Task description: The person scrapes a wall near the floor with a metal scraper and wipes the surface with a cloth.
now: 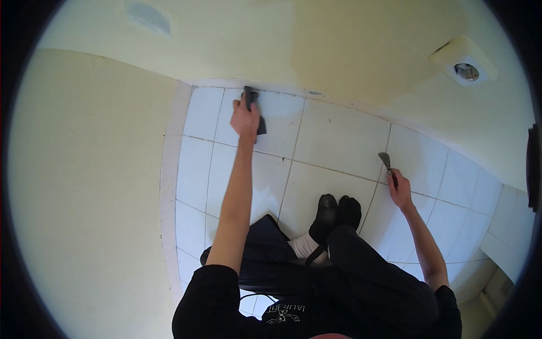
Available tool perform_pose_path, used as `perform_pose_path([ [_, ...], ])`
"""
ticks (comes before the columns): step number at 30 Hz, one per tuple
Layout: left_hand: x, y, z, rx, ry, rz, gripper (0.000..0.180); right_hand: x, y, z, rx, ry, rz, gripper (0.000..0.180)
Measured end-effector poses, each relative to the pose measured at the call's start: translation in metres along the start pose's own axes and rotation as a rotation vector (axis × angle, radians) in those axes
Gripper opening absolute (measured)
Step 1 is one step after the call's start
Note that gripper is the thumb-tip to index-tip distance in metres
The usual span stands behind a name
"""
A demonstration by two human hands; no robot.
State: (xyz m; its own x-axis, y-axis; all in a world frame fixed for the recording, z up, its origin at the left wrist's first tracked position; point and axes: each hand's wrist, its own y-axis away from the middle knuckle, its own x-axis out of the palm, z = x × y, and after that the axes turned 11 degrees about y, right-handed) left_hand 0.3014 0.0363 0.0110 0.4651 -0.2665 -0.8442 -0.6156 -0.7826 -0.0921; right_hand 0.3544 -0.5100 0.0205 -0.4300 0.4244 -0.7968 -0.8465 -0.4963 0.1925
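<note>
My left hand [245, 120] reaches out to the foot of the far wall and is closed on a dark grey, cloth-like piece [261, 126]. One end of the piece pokes out ahead of the fingers by the wall's lower edge, and a flap hangs beside the palm; whether it is a rag or a sheet of sandpaper, I cannot tell. Off to the right, my right hand [400, 191] grips the handle of a putty knife [385, 160] over the tiles. Its metal blade points away from me and stands apart from the wall.
White floor tiles [344, 133] with dark joints meet a pale skirting strip [172, 141] along the walls. The yellowish far wall [361, 45] has a grey patch and an uncovered socket [466, 71]. My feet in dark socks [326, 217] rest on the floor between my arms.
</note>
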Motion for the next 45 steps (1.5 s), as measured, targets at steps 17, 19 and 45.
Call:
perform_pose_path([
  [17,0.040,0.113,-0.094,0.045,0.830,0.049,0.028,0.003,-0.003,0.007,0.010,0.176,-0.006,0.017],
  [19,0.019,0.101,-0.069,-0.073,0.812,0.009,0.027,-0.001,-0.001,0.010,0.011,0.164,0.007,0.017],
  [45,0.083,0.122,-0.170,0.160,0.181,0.448,0.071,-0.004,-0.012,0.006,-0.059,0.236,0.073,0.017],
])
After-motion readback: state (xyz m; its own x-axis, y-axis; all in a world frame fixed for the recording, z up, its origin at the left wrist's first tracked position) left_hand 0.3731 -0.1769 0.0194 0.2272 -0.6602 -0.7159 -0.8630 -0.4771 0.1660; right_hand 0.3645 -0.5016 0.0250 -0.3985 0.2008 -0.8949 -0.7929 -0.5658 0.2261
